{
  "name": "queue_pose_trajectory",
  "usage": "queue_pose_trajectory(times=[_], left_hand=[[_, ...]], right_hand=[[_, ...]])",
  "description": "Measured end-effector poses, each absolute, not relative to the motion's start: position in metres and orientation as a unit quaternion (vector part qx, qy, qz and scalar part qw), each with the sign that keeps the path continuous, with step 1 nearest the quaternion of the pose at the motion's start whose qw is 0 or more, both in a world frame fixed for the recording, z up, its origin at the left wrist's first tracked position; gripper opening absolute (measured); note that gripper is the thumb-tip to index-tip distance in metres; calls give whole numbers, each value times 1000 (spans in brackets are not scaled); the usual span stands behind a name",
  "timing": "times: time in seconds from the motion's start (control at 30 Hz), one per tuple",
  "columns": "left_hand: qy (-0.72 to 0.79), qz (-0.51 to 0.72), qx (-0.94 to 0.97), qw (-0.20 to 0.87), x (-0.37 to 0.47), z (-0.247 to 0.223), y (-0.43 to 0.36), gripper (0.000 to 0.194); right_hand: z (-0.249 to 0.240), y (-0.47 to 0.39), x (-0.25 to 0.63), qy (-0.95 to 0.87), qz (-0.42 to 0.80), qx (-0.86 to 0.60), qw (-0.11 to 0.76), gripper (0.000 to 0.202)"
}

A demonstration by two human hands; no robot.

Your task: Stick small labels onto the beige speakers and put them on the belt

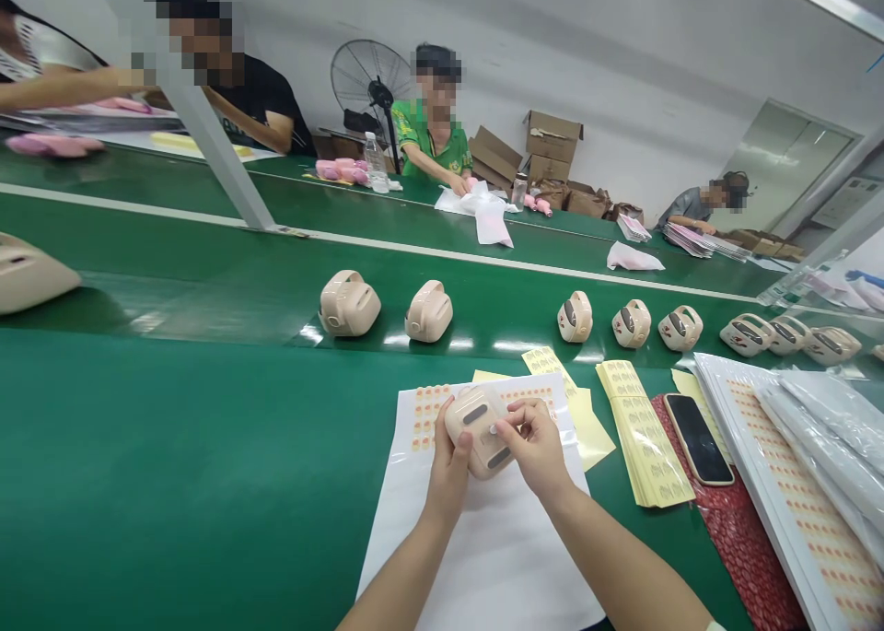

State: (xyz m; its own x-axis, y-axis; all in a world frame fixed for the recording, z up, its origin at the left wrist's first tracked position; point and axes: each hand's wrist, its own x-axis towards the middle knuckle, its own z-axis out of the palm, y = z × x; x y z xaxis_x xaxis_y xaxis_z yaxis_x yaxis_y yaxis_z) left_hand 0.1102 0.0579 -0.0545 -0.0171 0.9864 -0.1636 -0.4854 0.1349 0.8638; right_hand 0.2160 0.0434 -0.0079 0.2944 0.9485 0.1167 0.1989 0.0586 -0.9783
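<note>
My left hand (452, 461) is closed around the side of a small beige plastic appliance (476, 414) with rounded corners. Two dark grey strips show on the face turned toward me. At that face, the fingers of my right hand (530, 439) are pinched together; a tiny pale bit shows at the fingertips, too small to name. Beneath both hands lies a white sheet (421, 557) with rows of small round orange stickers (432, 401) along its far part. Yellow label sheets (587, 428) stick out from behind it.
On the green belt beyond stand more beige appliances with handles (350, 304), several showing printed fronts (575, 318). To my right are a stack of yellow label sheets (642, 438), a phone (699, 438), red bubble wrap (746, 548) and sticker sheets (794, 502). Co-workers sit across the line.
</note>
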Motion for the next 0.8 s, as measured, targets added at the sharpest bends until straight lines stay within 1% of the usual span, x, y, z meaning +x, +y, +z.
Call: queue_pose_trajectory(times=[0.13,0.23,0.3,0.37,0.47,0.6,0.67,0.73,0.8], left_hand=[[430,602,329,587,110,-59,60,52],[406,605,300,616,110,-54,63,54],[374,605,255,655,108,-48,65,56],[335,607,206,691,102,-43,67,62],[295,619,180,705,87,-40,71,71],[268,664,182,674,68,-37,76,68],[240,689,171,662,64,-33,78,66],[212,700,156,664,63,-29,80,66],[187,703,138,672,63,-28,82,66]], right_hand=[[-6,37,213,-565,214,-562,565,11],[6,45,222,-554,215,-554,583,13],[14,62,229,-548,242,-563,570,11],[16,86,232,-564,269,-578,524,13],[3,122,226,-601,302,-606,424,33],[-25,146,202,-672,314,-602,294,57],[-35,148,191,-694,292,-601,267,57],[-40,146,184,-701,268,-604,269,52],[-42,144,179,-702,255,-605,276,52]])
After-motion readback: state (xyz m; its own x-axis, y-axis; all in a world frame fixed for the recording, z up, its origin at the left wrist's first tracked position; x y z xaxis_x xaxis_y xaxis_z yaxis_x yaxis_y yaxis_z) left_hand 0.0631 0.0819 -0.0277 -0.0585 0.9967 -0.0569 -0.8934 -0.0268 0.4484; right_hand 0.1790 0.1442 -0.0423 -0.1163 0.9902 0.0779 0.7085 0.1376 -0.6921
